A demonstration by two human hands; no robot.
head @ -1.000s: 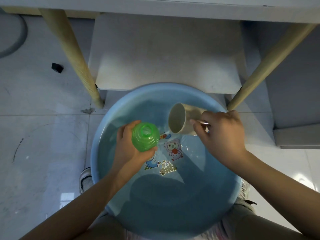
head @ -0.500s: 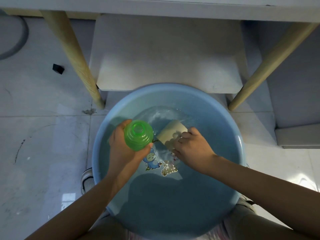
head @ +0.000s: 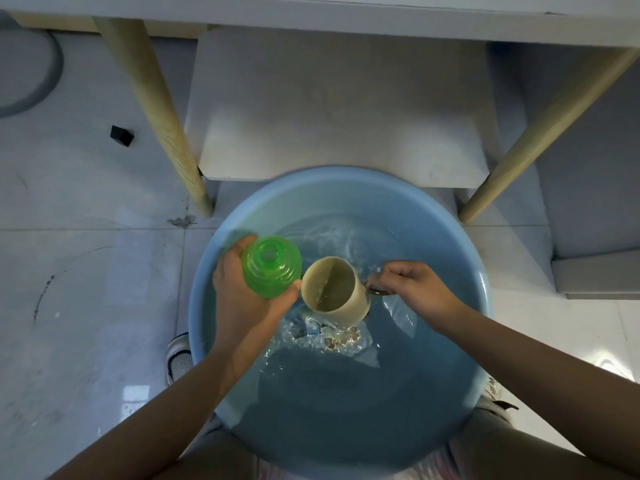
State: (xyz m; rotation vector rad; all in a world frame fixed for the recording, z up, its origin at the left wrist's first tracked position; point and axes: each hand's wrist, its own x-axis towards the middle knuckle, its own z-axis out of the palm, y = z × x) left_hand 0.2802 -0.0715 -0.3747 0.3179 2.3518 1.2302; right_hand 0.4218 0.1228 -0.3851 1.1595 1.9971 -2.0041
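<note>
Cup [head: 334,289], wet, heavy with water, likely slippery: my right hand [head: 412,289] grips its handle; left hand [head: 242,299] holds the bottle [head: 272,266].

Pale tiled floor [head: 86,289], blue basin [head: 346,192] of water on it; wooden table legs [head: 162,126], small black block [head: 121,135]

Light: cool, fairly dim indoor daylight, stronger from the right. Glossy white floor tiles [head: 69,306] carry a hard glare patch at lower right and a faint square reflection at lower left. A broad dark shadow covers the near half of the water [head: 346,393] in the round light-blue plastic basin [head: 485,292]; the splash sparkles at centre. Translucent green ribbed plastic bottle [head: 272,268] glows. Beige plastic mug [head: 351,308] is sharp; the far-left basin rim is slightly smeared. Pale wooden legs [head: 162,133] splay outward: wide-angle distortion.
</note>
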